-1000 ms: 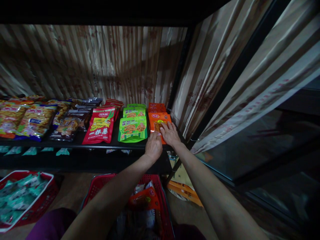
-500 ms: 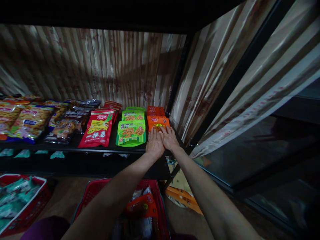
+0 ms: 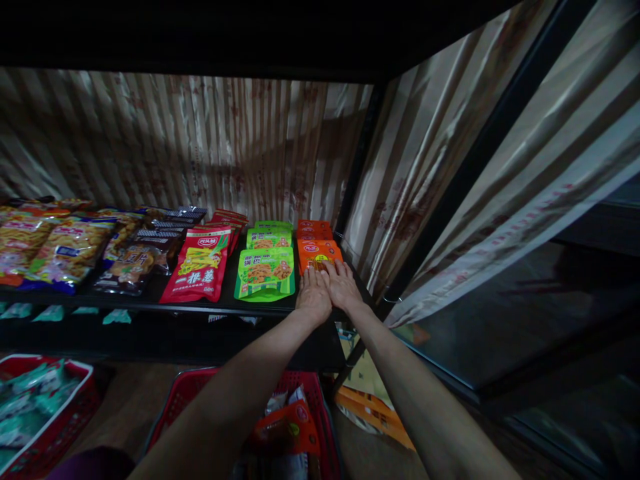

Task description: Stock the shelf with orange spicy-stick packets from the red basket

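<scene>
An orange snack bag [image 3: 314,251] lies at the front of a short row of like bags, at the right end of the black shelf [image 3: 227,293]. My left hand [image 3: 314,295] rests flat on its lower left part, fingers stretched out. Beside it my right hand [image 3: 344,285] lies flat on the bag's lower right part, its fingers also extended. Both hands cover the lower half of the bag. Just left of them is a row of green snack bags [image 3: 265,275], and beyond that a red snack bag [image 3: 201,265].
Brown and clear snack packs [image 3: 127,268] fill the shelf further left. Below stand a red basket [image 3: 170,400] with assorted packets and another red basket [image 3: 75,407] with teal packets. A black post [image 3: 450,187] and striped curtain [image 3: 415,173] border the right side.
The view has tilted slightly, so the shelf sits a little lower in the picture. Both hands stay flat on the orange bag, with hardly any shift.
</scene>
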A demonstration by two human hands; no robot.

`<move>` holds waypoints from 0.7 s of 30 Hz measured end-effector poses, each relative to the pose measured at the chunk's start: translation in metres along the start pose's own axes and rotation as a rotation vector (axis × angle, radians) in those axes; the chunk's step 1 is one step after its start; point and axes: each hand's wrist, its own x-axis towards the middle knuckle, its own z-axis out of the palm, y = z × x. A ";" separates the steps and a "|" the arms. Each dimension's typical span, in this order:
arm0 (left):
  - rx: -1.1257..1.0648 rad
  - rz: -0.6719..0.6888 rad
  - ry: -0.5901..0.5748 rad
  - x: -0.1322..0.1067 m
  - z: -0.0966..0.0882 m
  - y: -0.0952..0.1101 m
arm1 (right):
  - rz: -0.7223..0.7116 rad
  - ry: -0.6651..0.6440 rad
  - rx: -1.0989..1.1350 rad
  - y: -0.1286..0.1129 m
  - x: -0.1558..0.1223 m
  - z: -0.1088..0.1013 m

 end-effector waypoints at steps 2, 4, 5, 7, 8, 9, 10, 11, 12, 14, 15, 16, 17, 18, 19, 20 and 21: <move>-0.019 -0.010 -0.007 0.002 0.001 0.000 | 0.018 0.034 0.053 -0.002 -0.001 -0.002; -0.037 -0.012 0.004 0.003 0.002 -0.001 | 0.022 0.059 0.093 -0.003 -0.002 -0.003; -0.045 -0.012 0.012 0.003 0.003 -0.001 | 0.020 0.064 0.104 -0.004 -0.002 -0.003; -0.053 -0.013 0.033 0.003 0.004 -0.001 | 0.017 0.067 0.116 -0.004 -0.002 -0.003; -0.051 -0.013 0.042 0.002 0.004 -0.001 | 0.018 0.066 0.118 -0.003 -0.001 -0.002; -0.046 -0.013 0.051 0.002 0.004 -0.001 | 0.021 0.064 0.116 -0.003 -0.001 -0.002; -0.039 -0.013 0.059 0.001 0.004 0.000 | 0.024 0.061 0.112 -0.003 0.000 -0.001; -0.034 -0.011 0.064 0.001 0.004 0.000 | 0.027 0.057 0.106 -0.002 0.000 -0.001; -0.031 -0.009 0.067 0.000 0.003 0.001 | 0.026 0.054 0.099 -0.002 0.000 -0.001; -0.033 -0.021 0.069 -0.001 0.002 0.001 | 0.017 0.048 0.092 -0.002 0.001 -0.001; -0.038 -0.036 0.072 -0.002 0.001 0.002 | 0.008 0.048 0.092 -0.002 0.000 -0.002; -0.045 -0.052 0.075 -0.003 0.001 0.002 | -0.004 0.050 0.095 -0.002 0.000 -0.003; -0.054 -0.066 0.082 -0.003 0.000 0.002 | -0.017 0.053 0.099 -0.002 0.000 -0.004; -0.061 -0.077 0.089 -0.004 0.000 0.002 | -0.028 0.054 0.104 -0.002 0.000 -0.005; -0.065 -0.084 0.099 -0.004 -0.001 0.001 | -0.032 0.053 0.111 -0.002 0.000 -0.006; -0.065 -0.084 0.110 -0.005 -0.001 0.001 | -0.030 0.049 0.119 -0.001 0.001 -0.007; -0.060 -0.083 0.121 -0.005 -0.001 0.001 | -0.019 0.043 0.128 -0.001 0.002 -0.007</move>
